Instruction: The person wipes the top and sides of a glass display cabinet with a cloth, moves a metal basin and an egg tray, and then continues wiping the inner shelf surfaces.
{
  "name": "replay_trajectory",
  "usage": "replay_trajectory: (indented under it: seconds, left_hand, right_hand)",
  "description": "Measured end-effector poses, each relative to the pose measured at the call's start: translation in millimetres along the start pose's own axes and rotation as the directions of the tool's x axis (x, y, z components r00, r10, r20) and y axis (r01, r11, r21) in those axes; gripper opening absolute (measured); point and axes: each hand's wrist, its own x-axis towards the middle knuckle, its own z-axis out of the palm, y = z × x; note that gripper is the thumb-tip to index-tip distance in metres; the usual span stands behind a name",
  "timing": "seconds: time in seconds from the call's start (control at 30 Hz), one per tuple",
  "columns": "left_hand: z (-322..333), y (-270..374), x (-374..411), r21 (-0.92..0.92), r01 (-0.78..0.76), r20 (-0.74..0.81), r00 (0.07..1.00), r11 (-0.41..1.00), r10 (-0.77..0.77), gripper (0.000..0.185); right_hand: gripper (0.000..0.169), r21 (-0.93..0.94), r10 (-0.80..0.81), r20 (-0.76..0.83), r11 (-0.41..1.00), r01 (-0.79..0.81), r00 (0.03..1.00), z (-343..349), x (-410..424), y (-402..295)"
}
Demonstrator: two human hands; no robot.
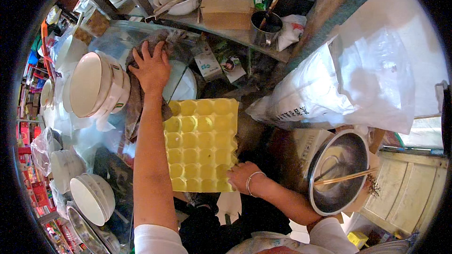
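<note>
My left hand [152, 67] lies flat with fingers spread on a crumpled grey-brown cloth [134, 102], which rests on the glass tabletop [116, 31]. A stack of white bowls with coloured rims [88, 84] stands just left of the cloth. My right hand [245, 176] grips the lower right edge of a yellow egg tray [201, 144], its thumb side hidden against the rim. The tray is held beside the table edge, above my lap. Its cups show no eggs, only a few small specks.
More white bowls [93, 197] and a metal basin [86, 229] line the table's left side. Right of me, a steel bowl with chopsticks [337, 173] sits by a cardboard box [310, 148]. A large white sack [317, 88] leans behind. A shelf [226, 31] holds a carton box [226, 7] and a metal cup [266, 28].
</note>
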Motion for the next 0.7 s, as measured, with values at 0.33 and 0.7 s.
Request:
replay_trajectory:
  seconds: [0.33, 0.7]
  left_hand:
    - [2.2, -0.1, 2.0, 0.003, 0.006, -0.016, 1.000, 1.000, -0.006, 0.034]
    - [-7.0, -6.3, -15.0, 0.034, -0.070, -0.147, 0.986, 0.997, 0.074, 0.032]
  right_hand:
    - [0.023, 0.037, 0.029, -0.032, 0.999, -0.027, 0.999, -0.6, 1.7, -0.5]
    - [0.022, -0.019, -0.034, 0.031, 0.999, 0.035, 0.999, -15.9, 1.8, -1.6]
